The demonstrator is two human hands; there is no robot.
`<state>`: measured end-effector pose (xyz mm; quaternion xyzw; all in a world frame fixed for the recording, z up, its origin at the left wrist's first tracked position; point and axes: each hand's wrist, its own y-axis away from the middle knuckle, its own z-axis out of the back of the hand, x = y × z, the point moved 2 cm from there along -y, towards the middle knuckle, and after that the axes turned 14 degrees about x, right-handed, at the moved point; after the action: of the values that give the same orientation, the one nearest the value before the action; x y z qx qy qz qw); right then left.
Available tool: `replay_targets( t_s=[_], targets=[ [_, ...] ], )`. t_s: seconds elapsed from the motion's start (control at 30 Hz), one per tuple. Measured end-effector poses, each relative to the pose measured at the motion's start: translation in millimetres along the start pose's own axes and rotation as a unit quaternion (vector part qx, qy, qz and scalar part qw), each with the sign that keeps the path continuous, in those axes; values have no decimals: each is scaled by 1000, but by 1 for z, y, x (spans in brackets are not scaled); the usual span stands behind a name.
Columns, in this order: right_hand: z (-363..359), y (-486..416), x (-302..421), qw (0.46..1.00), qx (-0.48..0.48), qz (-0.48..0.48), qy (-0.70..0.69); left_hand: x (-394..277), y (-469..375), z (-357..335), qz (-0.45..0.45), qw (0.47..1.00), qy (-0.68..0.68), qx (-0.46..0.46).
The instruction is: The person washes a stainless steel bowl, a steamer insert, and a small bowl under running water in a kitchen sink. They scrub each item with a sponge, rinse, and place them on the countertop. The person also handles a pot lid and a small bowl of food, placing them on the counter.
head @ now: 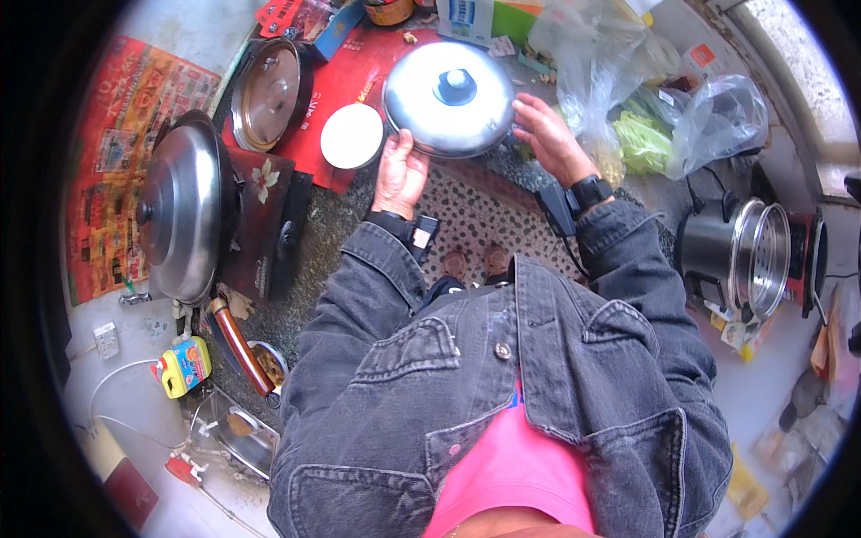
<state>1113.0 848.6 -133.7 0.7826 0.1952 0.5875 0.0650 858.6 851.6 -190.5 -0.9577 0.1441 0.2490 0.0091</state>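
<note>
A domed metal lid (pixel 449 118) with a dark knob covers a round vessel near the counter's front edge. My left hand (pixel 401 173) is at the lid's lower left rim, thumb up against it; how firmly it grips is hidden. At the right side of the lid, my right hand (pixel 548 138) has its fingers apart, the fingertips close to the rim; whether they touch it I cannot tell. A round white lid or plate (pixel 352 136) lies just left of the covered vessel, on a red sheet (pixel 327 101).
At left a large lidded wok (pixel 185 215) sits on a dark stove; behind it leans a round pan (pixel 269 94). Plastic bags (pixel 723 124) and lettuce (pixel 642 138) lie at right, beyond a steel steamer pot (pixel 716 249). A wooden-handled utensil (pixel 242 346) is at lower left.
</note>
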Motion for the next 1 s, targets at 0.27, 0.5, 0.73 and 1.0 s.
replay_targets(
  t_s=[0.27, 0.5, 0.73, 1.0],
  targets=[
    [-4, -4, -14, 997, -10, -38, 62, 27, 3, 40, 63, 994, -4, -84],
    [-13, -5, -16, 999, 6, 14, 46, 29, -5, 28, 144, 967, -177, -116],
    [-36, 36, -47, 967, -18, 57, 247, 32, -25, 24, 119, 971, -161, -129],
    [-17, 93, -65, 942, -48, 25, 331, 33, -7, 19, 108, 958, -179, -196]
  ],
)
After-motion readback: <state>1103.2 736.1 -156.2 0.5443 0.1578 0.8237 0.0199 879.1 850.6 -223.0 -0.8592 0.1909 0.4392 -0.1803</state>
